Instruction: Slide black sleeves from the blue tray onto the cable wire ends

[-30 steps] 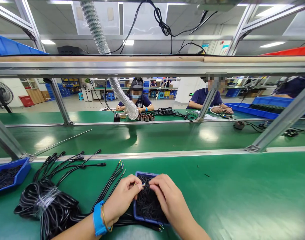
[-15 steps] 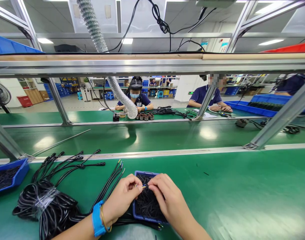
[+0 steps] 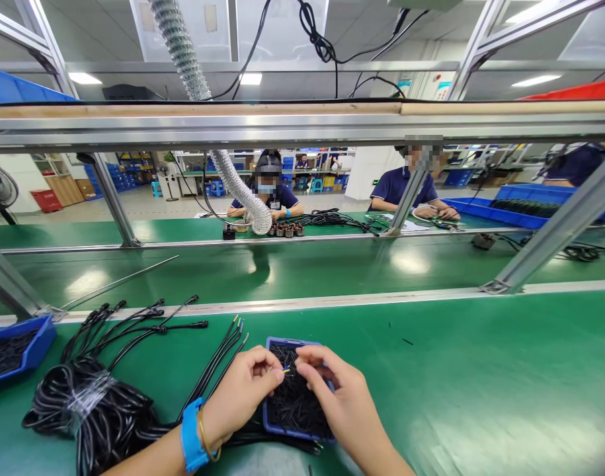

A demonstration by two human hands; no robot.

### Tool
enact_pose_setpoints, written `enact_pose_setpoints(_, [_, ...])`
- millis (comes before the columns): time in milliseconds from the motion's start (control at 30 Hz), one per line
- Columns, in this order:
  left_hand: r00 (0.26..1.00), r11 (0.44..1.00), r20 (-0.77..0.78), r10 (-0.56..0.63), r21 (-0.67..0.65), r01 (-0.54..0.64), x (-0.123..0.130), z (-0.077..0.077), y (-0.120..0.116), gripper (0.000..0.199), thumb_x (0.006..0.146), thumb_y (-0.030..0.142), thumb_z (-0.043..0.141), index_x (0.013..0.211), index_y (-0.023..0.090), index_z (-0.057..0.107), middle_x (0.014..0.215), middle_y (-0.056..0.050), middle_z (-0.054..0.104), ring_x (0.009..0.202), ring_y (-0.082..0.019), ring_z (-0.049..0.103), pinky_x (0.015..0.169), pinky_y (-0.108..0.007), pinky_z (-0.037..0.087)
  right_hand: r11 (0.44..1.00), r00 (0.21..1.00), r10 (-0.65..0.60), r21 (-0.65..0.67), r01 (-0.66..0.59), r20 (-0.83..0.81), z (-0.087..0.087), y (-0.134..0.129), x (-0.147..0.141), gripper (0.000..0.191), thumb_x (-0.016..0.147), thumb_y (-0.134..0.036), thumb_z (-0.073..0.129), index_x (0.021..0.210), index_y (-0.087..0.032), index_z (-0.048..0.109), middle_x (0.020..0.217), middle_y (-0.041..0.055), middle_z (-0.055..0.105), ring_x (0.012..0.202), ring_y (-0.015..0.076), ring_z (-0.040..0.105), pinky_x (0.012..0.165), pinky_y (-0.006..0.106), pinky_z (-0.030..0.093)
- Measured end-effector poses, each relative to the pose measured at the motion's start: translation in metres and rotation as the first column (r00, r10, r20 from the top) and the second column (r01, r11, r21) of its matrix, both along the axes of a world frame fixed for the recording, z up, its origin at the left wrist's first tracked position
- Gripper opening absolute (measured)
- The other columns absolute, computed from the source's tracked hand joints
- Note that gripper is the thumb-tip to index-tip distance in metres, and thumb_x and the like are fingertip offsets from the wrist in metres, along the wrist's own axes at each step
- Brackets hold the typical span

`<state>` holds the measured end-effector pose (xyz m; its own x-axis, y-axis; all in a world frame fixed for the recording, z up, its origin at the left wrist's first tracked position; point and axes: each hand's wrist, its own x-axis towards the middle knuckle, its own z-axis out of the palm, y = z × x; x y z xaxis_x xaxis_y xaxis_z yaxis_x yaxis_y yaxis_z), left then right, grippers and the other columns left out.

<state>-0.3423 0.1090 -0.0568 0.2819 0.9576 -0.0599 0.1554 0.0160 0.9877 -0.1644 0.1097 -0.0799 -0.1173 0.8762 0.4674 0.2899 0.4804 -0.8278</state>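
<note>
My left hand, with a blue wristband, pinches a black cable's end, where thin coloured wires in yellow and blue stick out past the thumb. My right hand is just to the right, its thumb and forefinger closed near the wire tips; anything between them is too small to make out. Under both hands stands a small blue bin full of short black tubes. The hands cover parts of the bin.
A tied bundle of black cables lies at the left, beside another blue bin of black pieces. Stripped cable ends lie left of my hands. A metal rail crosses behind. Co-workers sit across the bench.
My right hand has drawn slightly right, away from the wire tips, and its fingers have curled a little differently. My left hand keeps its pinch on the cable.
</note>
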Motion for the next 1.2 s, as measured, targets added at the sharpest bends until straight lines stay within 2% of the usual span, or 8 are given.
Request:
enact_pose_setpoints(200, [1.000, 1.000, 0.003, 0.007, -0.002, -0.007, 0.001, -0.003, -0.001, 0.022, 0.076, 0.037, 0.062, 0.075, 0.015, 0.058, 0.066, 0.002, 0.049, 0.064, -0.014, 0.045, 0.062, -0.029, 0.038, 0.999, 0.999, -0.031, 0.016, 0.032, -0.009, -0.001, -0.002, -0.003, 0.012, 0.088, -0.030, 0.062, 0.089, -0.022, 0.071, 0.081, 0.0014, 0.075, 0.070, 0.0158, 0.071, 0.067, 0.021, 0.057])
enact_pose_setpoints(433, [1.000, 1.000, 0.006, 0.012, -0.009, -0.012, 0.001, -0.002, 0.001, 0.023, 0.075, 0.038, 0.062, 0.074, 0.015, 0.057, 0.065, 0.002, 0.049, 0.063, -0.014, 0.046, 0.062, -0.029, 0.038, 0.976, 0.994, -0.095, 0.200, 0.082, 0.057, -0.003, 0.000, -0.004, 0.010, 0.089, -0.024, 0.060, 0.088, -0.022, 0.070, 0.081, 0.0010, 0.073, 0.071, 0.0151, 0.069, 0.066, 0.021, 0.056])
enact_pose_setpoints(767, [0.998, 1.000, 0.064, -0.012, -0.026, 0.013, 0.001, -0.005, 0.000, 0.031, 0.076, 0.044, 0.067, 0.078, 0.014, 0.061, 0.066, 0.002, 0.052, 0.063, -0.013, 0.046, 0.061, -0.027, 0.038, 0.931, 0.984, -0.156, 0.346, 0.119, 0.082, -0.009, -0.005, -0.010, 0.007, 0.090, -0.024, 0.062, 0.094, -0.020, 0.066, 0.073, 0.0004, 0.070, 0.060, 0.0131, 0.065, 0.055, 0.021, 0.054])
enact_pose_setpoints(933, [0.997, 1.000, 0.074, -0.003, -0.014, 0.004, -0.001, 0.000, 0.001, 0.029, 0.077, 0.041, 0.067, 0.088, 0.014, 0.065, 0.066, 0.003, 0.051, 0.061, -0.011, 0.044, 0.059, -0.026, 0.034, 0.920, 0.968, -0.141, 0.389, 0.050, 0.209, 0.007, -0.007, -0.004, 0.012, 0.095, -0.025, 0.054, 0.091, -0.021, 0.065, 0.080, 0.0026, 0.071, 0.070, 0.0154, 0.066, 0.064, 0.025, 0.053])
enact_pose_setpoints(1000, [0.999, 1.000, 0.029, 0.022, -0.007, -0.022, -0.002, 0.001, 0.003, 0.024, 0.077, 0.038, 0.065, 0.079, 0.014, 0.063, 0.064, 0.004, 0.049, 0.061, -0.011, 0.042, 0.059, -0.025, 0.033, 0.925, 0.935, -0.168, 0.377, 0.040, 0.312, 0.016, -0.014, 0.003, 0.013, 0.096, -0.023, 0.051, 0.091, -0.021, 0.062, 0.081, 0.0034, 0.070, 0.071, 0.0162, 0.065, 0.064, 0.026, 0.051])
enact_pose_setpoints(1067, [0.998, 0.998, 0.003, 0.055, -0.015, -0.055, -0.002, 0.001, 0.005, 0.020, 0.078, 0.035, 0.062, 0.074, 0.016, 0.059, 0.061, 0.005, 0.047, 0.060, -0.011, 0.039, 0.058, -0.025, 0.031, 0.943, 0.857, -0.139, 0.331, -0.039, 0.497, 0.017, -0.026, 0.011, 0.012, 0.093, -0.022, 0.053, 0.083, -0.021, 0.059, 0.074, 0.0014, 0.067, 0.063, 0.0158, 0.063, 0.056, 0.026, 0.048])
enact_pose_setpoints(1133, [0.997, 0.997, 0.004, 0.079, -0.021, -0.079, -0.002, 0.001, 0.005, 0.016, 0.078, 0.032, 0.058, 0.073, 0.017, 0.057, 0.059, 0.006, 0.045, 0.058, -0.011, 0.038, 0.057, -0.025, 0.031, 0.942, 0.712, -0.102, 0.298, -0.156, 0.694, 0.004, -0.041, 0.015, 0.014, 0.088, -0.021, 0.059, 0.074, -0.022, 0.056, 0.066, -0.0008, 0.065, 0.056, 0.0162, 0.061, 0.048, 0.025, 0.044])
enact_pose_setpoints(1200, [0.996, 0.996, 0.017, 0.087, -0.022, -0.087, -0.002, 0.001, 0.005, 0.014, 0.078, 0.031, 0.055, 0.073, 0.018, 0.055, 0.058, 0.006, 0.044, 0.058, -0.011, 0.038, 0.057, -0.025, 0.031, 0.919, 0.583, -0.164, 0.339, -0.203, 0.796, -0.023, -0.056, 0.015, 0.014, 0.081, -0.019, 0.063, 0.071, -0.022, 0.054, 0.062, -0.0013, 0.063, 0.053, 0.0177, 0.060, 0.043, 0.026, 0.041])
